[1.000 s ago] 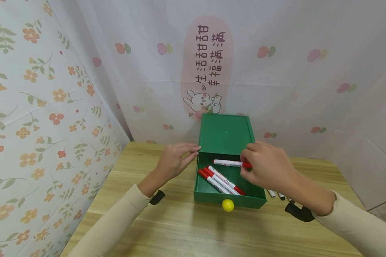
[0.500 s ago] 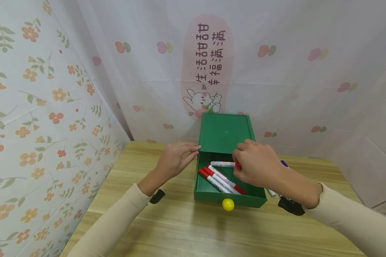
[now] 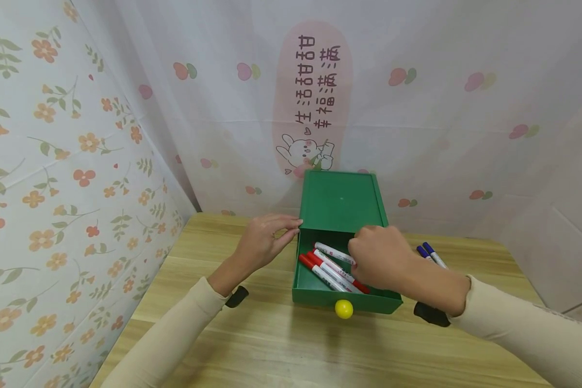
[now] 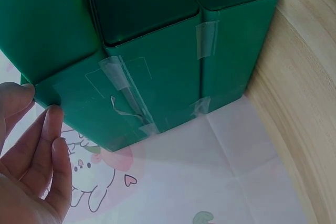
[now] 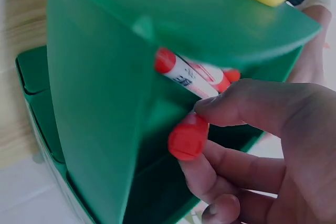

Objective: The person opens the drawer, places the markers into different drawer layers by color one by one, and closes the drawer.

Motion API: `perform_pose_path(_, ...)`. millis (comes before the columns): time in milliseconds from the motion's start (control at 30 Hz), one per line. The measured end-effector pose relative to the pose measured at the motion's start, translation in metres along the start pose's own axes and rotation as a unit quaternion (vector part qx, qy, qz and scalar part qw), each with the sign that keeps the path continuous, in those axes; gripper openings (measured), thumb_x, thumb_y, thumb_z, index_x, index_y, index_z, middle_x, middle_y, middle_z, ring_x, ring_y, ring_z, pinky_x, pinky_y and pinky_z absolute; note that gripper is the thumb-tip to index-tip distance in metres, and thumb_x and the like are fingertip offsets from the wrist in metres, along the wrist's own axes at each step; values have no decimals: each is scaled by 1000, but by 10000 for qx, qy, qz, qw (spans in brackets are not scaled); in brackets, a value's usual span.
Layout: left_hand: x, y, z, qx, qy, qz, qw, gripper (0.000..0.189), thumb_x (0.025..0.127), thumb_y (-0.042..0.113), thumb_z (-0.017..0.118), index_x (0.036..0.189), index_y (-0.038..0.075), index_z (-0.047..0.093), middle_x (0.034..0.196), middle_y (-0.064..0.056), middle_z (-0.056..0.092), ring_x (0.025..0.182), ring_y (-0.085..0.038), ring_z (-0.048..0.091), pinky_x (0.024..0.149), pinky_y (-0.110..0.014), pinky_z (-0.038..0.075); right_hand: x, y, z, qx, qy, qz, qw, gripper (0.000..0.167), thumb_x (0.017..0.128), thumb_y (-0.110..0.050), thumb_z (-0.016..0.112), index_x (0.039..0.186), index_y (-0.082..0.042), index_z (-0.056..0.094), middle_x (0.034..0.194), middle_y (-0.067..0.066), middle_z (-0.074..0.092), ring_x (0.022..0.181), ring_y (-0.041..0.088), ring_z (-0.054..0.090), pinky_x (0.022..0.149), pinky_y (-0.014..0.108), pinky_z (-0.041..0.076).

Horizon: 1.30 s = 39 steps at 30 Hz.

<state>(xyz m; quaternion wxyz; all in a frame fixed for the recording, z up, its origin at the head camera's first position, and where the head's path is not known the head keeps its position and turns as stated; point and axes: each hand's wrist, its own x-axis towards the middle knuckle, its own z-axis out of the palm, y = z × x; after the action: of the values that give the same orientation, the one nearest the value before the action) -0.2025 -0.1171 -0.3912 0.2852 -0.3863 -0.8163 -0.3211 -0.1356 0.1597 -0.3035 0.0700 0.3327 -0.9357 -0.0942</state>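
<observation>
Right hand [image 3: 385, 258] is inside the drawer [image 3: 374, 305], thumb and fingertip pinching the red-capped marker [image 3: 332, 252] at its cap end [image 5: 188, 139]. That marker sits behind three other markers [image 3: 326, 277], also with red caps, its free end towards the drawer's left wall and slanting much as they do. We can't tell if it's touching the floor of the drawer yet.

Left hand [image 3: 262, 243] has thumb and fingers nearly straight and slightly apart, tips at the front left edge of the cabinet [image 3: 340, 200]. Good brace, in our judgement: light contact, no squeeze.

Step looks like laying the marker in with the rest. How we'd do it:
- Lower the free end first, then the cap. No dropping; it could roll.
- Match the slant of the three so nothing crosses or rides up.
- Watch our knuckles under the cabinet's front edge; headroom looks tight at the back.
- Open the pinch only once the barrel is lying flat, then lift out towards the front, clear of the side wall.
- Don't lean on the drawer front or the yellow knob [image 3: 344, 309]; it may tip.

Blue-capped markers [image 3: 435, 256] lie right of the cabinet on the worktop [image 3: 271, 345]; we should mind the forearm there.
</observation>
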Motion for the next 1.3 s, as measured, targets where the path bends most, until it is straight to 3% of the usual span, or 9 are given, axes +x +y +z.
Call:
perform_pose_path(333, 1, 1, 0, 0, 37, 33, 10000, 22, 97, 9, 87, 118, 2, 85, 115, -10, 83, 109, -26, 80, 94, -40, 65, 7, -6, 8, 48, -837, 145, 9964, 28, 91, -20, 86, 72, -9, 69, 63, 0, 56, 54, 16, 52, 47, 27, 52)
perform_pose_path(667, 0, 0, 0, -34, 11, -7, 10000, 21, 98, 8, 85, 118, 2, 85, 116, -10, 83, 109, -25, 80, 93, -39, 65, 7, -5, 16, 203, -963, 186, 9950, 37, 92, -22, 87, 67, -11, 62, 60, -1, 51, 51, 15, 50, 46, 27, 50)
perform_pose_path(833, 0, 0, 0, -37, 32, -8, 10000, 22, 97, 8, 86, 118, 2, 85, 116, -10, 83, 108, -25, 80, 93, -39, 65, 6, -3, 16, 321, -938, 204, 9949, 33, 91, -22, 88, 70, -9, 66, 62, -1, 53, 52, 15, 51, 46, 26, 51)
perform_pose_path(1067, 0, 0, 1, -136, 95, 44, 9999, 22, 96, 6, 87, 118, 1, 85, 115, -11, 83, 108, -26, 80, 94, -40, 64, 1, 3, 7, 720, -653, 330, 9947, 37, 92, -24, 88, 66, -15, 62, 63, -2, 50, 51, 14, 48, 43, 24, 42)
perform_pose_path(1300, 0, 1, 1, -129, 117, 42, 9998, 23, 95, 6, 87, 118, 1, 85, 115, -11, 83, 108, -27, 81, 93, -40, 65, -15, 7, 1, 1133, 341, 490, 9918, 12, 91, -22, 87, 84, -18, 78, 79, -6, 67, 57, 10, 52, 45, 27, 43)
